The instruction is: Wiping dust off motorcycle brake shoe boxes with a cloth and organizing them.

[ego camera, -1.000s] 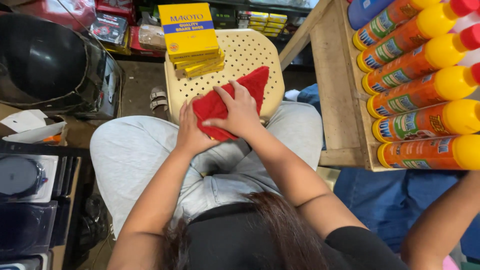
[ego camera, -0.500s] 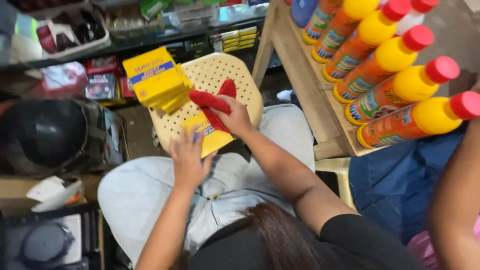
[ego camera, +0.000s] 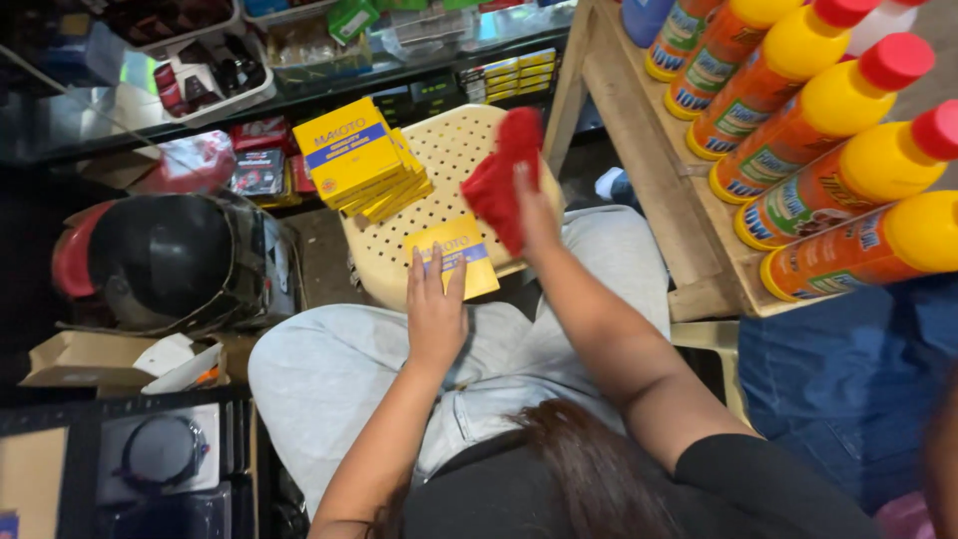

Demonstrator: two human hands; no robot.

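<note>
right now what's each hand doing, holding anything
Left hand: open, flat on the yellow box.
Right hand: closed on the red cloth.

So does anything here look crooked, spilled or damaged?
Nothing is spilled or broken. The stack of yellow boxes on the perforated stool is fanned out unevenly, not squared up. One yellow box lies apart under the left hand, overhanging the stool's edge. The right hand holds a red cloth.

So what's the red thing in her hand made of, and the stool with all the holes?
The red rag in the right hand looks like soft cloth: it bunches and folds. The cream stool seems moulded plastic, smooth with even rows of holes.
</note>
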